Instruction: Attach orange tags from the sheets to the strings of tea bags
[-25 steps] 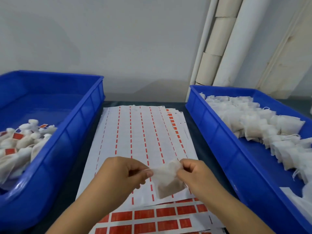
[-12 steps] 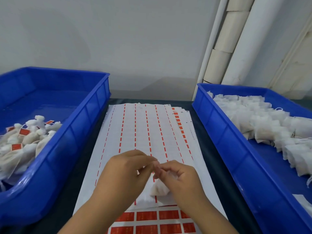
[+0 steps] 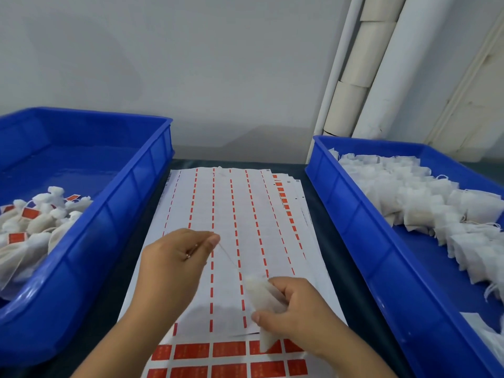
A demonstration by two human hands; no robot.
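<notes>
two hands draw a tea bag's string point(image 3: 229, 257) taut above the tag sheets point(image 3: 231, 214): left hand point(image 3: 174, 257) pinching the string, right hand point(image 3: 294, 320) gripping the tea bag point(image 3: 261, 298); next, likely, an orange tag point(image 3: 191, 350).

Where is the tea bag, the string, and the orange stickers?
tea bag point(image 3: 262, 301), head view, middle of the white pouch.
string point(image 3: 228, 254), head view, taut stretch between both hands.
orange tags point(image 3: 191, 351), head view, one tag.

Both forearms reach forward from the bottom edge. The left hand point(image 3: 177, 257) is raised slightly ahead, thumb and forefinger pressed together in a pinch. The right hand point(image 3: 293, 312) sits lower and nearer, fingers curled closed around what it holds.
</notes>
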